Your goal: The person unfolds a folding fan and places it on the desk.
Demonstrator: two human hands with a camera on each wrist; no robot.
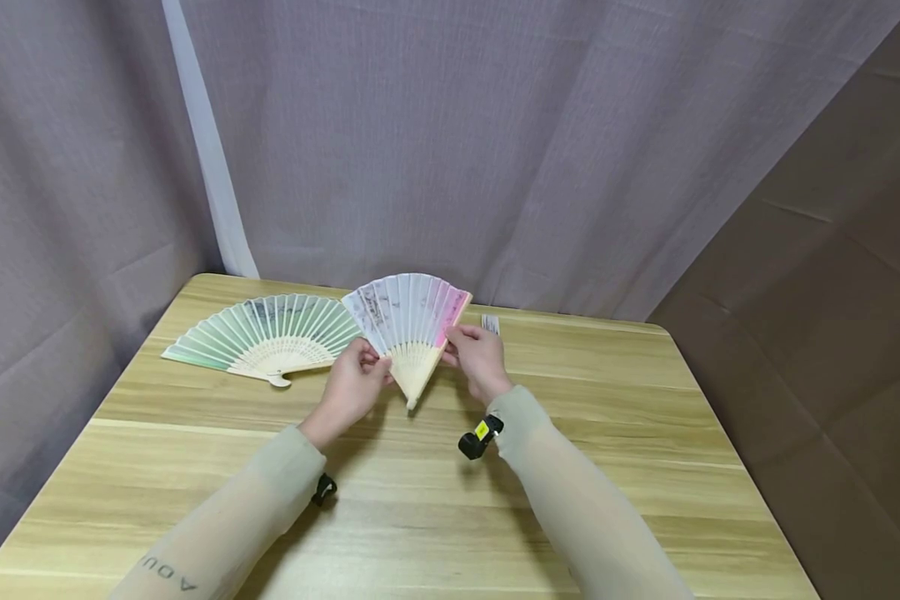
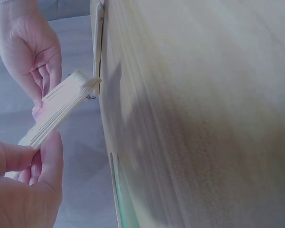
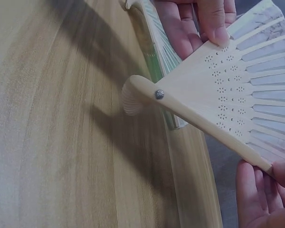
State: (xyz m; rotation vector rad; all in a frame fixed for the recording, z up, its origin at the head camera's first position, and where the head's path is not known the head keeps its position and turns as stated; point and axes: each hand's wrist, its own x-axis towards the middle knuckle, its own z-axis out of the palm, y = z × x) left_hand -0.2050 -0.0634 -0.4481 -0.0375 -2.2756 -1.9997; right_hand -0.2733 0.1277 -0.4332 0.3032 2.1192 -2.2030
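Observation:
Both hands hold a partly spread folding fan [image 1: 414, 310] over the table, its pivot end pointing down toward the person. White leaf with grey-brown print covers most of it, turning pink on the right. My left hand [image 1: 356, 382] pinches the left outer rib between thumb and fingers. On the opposite rib, my right hand [image 1: 480, 358] grips near the pink part. Pierced floral holes in the pale ribs [image 3: 225, 90] and a metal rivet [image 3: 159, 94] show in the right wrist view. Left of the hands, a green folding fan [image 1: 285, 333] lies spread on the table.
Behind the right hand, a small white striped thing [image 1: 491, 323] lies partly hidden on the wooden table [image 1: 412, 517]. A slim pale wooden piece [image 2: 99, 42] lies along the table edge in the left wrist view. Grey curtains [image 1: 420, 150] hang behind the table.

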